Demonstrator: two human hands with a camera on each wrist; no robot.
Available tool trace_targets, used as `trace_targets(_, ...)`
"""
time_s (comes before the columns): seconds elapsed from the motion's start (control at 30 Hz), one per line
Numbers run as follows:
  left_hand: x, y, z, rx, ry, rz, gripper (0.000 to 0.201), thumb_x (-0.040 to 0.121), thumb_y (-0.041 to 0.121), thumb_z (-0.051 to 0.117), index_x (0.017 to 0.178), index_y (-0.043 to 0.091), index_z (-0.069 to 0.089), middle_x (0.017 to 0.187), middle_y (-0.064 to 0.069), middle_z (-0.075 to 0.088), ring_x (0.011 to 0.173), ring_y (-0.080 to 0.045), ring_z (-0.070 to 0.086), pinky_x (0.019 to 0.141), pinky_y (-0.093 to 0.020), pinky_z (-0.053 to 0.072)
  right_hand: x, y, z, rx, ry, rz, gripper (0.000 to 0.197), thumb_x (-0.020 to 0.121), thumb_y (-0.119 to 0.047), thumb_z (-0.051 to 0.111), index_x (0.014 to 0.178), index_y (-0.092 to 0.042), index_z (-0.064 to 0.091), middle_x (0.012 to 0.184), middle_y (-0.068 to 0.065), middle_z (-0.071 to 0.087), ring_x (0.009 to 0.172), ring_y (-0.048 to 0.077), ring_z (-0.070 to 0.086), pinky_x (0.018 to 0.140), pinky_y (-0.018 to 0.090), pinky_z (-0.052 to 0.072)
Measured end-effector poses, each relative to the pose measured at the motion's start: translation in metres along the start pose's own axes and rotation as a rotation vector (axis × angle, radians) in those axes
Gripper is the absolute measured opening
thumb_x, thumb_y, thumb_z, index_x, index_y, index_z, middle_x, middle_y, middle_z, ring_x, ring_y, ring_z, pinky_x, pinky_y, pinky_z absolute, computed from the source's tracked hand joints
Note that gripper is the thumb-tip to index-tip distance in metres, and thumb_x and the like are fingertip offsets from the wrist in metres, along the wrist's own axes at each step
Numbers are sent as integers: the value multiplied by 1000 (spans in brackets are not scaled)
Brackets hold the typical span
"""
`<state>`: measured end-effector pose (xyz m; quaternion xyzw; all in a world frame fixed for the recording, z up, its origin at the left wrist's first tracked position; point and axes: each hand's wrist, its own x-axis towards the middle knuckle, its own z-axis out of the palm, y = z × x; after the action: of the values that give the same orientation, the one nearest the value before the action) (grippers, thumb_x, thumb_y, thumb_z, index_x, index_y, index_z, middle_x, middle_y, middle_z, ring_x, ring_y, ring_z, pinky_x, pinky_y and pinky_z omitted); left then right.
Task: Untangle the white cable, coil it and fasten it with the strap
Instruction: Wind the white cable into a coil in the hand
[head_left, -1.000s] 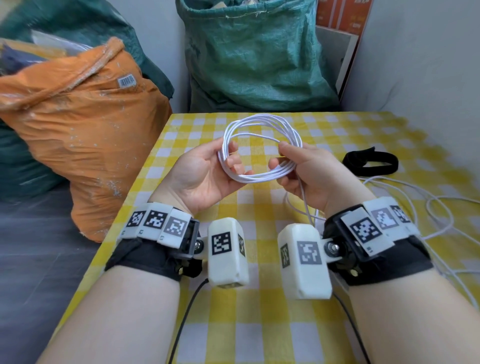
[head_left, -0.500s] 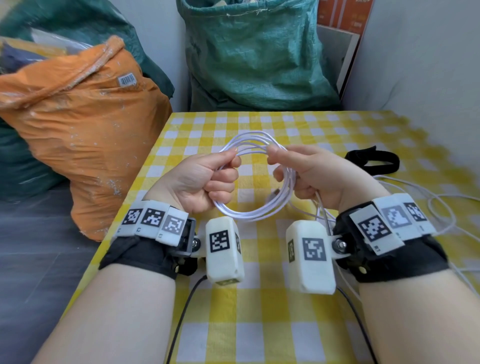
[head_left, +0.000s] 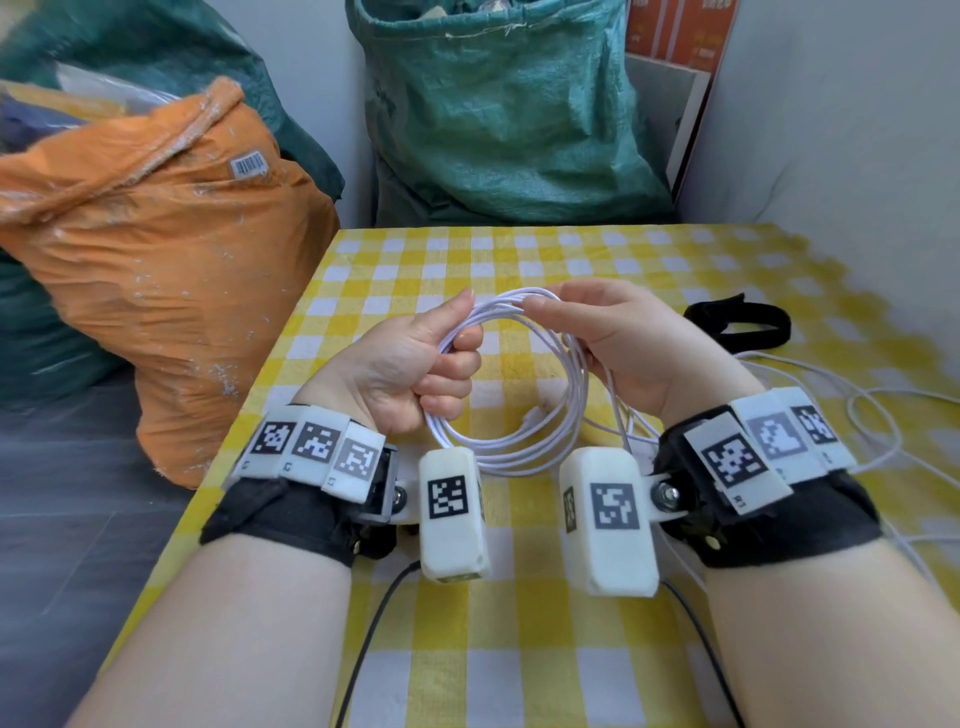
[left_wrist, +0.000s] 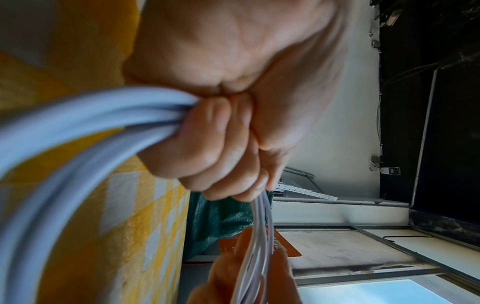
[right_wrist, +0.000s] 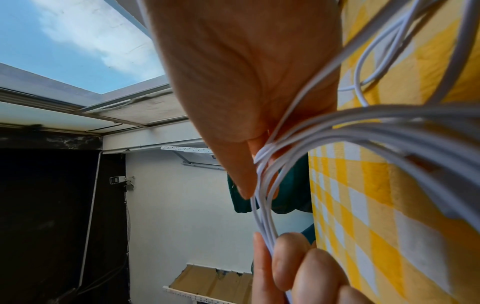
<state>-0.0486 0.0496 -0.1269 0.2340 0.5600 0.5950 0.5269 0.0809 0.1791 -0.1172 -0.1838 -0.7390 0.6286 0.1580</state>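
Observation:
The white cable (head_left: 519, 452) is wound into a coil of several loops that hangs between my hands above the yellow checked table (head_left: 519, 649). My left hand (head_left: 457, 338) grips the coil's left side in a fist (left_wrist: 221, 133), and the bundle (left_wrist: 91, 123) runs out of it. My right hand (head_left: 550, 317) pinches the strands at the top of the coil between thumb and fingers (right_wrist: 259, 164). A loose length of the cable (head_left: 857, 405) trails from the coil over the table to the right. The black strap (head_left: 737, 325) lies on the table beyond my right hand, untouched.
An orange sack (head_left: 156, 270) stands on the floor against the table's left edge. A green sack (head_left: 498, 114) stands behind the far edge. A pale wall (head_left: 857, 130) closes the right side. Black camera leads (head_left: 374, 623) run under my wrists.
The coil stood above my hands; it has swung down and hangs toward my wrists. Both hands have come together at the coil's top, and my left hand has closed into a fist round it.

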Motion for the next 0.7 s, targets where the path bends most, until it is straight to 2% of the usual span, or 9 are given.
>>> trace_targets(0.07, 0, 0, 1, -36, 9, 14, 45, 94, 50, 38, 62, 18, 39, 42, 8, 24, 29, -3, 19, 33, -14, 14, -1, 0, 3, -14, 0, -14, 9, 93, -16, 57, 90, -16, 65, 60, -16, 58, 53, -4, 49, 53, 11, 38)
trace_targets(0.1, 1, 1, 1, -61, 16, 22, 45, 94, 50, 38, 62, 18, 38, 42, 8, 23, 29, -3, 19, 33, -15, 14, -1, 0, 5, -24, -10, -11, 7, 93, -15, 56, 91, -16, 63, 68, -13, 60, 61, -1, 52, 59, 13, 39)
trace_targets(0.2, 2, 2, -1, -134, 47, 63, 45, 95, 50, 37, 62, 18, 36, 42, 9, 23, 28, -3, 19, 33, -14, 15, -1, 1, 6, -15, -29, 42, 5, 93, -15, 57, 93, -18, 61, 88, -1, 66, 85, 16, 55, 78, 31, 40)
trace_targets(0.27, 3, 2, -3, -176, 57, 90, 46, 95, 50, 36, 61, 19, 35, 41, 9, 22, 28, -3, 19, 33, -14, 15, 0, 2, 5, 30, -47, 108, 11, 93, -18, 57, 84, -21, 60, 93, 3, 69, 89, 22, 58, 85, 43, 45)
trace_targets(0.33, 4, 3, -5, -222, 74, 110, 47, 96, 49, 35, 59, 19, 34, 41, 8, 21, 27, -3, 18, 32, -14, 14, 1, 2, 4, 46, -71, 148, 15, 94, -20, 56, 79, -22, 59, 95, 5, 70, 90, 26, 59, 88, 48, 47)
trace_targets(0.43, 6, 3, -5, -284, 95, 144, 47, 96, 49, 34, 60, 19, 35, 41, 8, 21, 27, -4, 18, 31, -14, 16, 1, 1, 4, 55, -69, 170, 15, 95, -24, 53, 81, -22, 59, 98, 8, 69, 82, 25, 60, 78, 42, 48)
trace_targets(0.57, 7, 2, -4, -353, 96, 181, 47, 96, 48, 35, 60, 18, 35, 40, 8, 22, 27, -4, 19, 31, -15, 16, 0, 1, 5, 22, 17, 204, 15, 95, -30, 54, 86, -20, 61, 101, 9, 66, 65, 15, 54, 57, 25, 45)
trace_targets(0.63, 7, 2, -3, -374, 95, 206, 47, 97, 48, 34, 60, 18, 35, 40, 7, 22, 28, -4, 18, 32, -15, 17, 2, 2, 4, 42, 43, 222, 11, 93, -29, 58, 89, -20, 62, 103, 9, 67, 68, 15, 54, 61, 24, 40)
trace_targets(0.7, 8, 3, -3, -405, 99, 232, 48, 97, 48, 33, 60, 18, 35, 41, 7, 22, 28, -4, 18, 31, -16, 18, 3, 2, 2, 125, 75, 223, 5, 90, -20, 63, 87, -16, 63, 96, 11, 67, 75, 19, 54, 69, 29, 39)
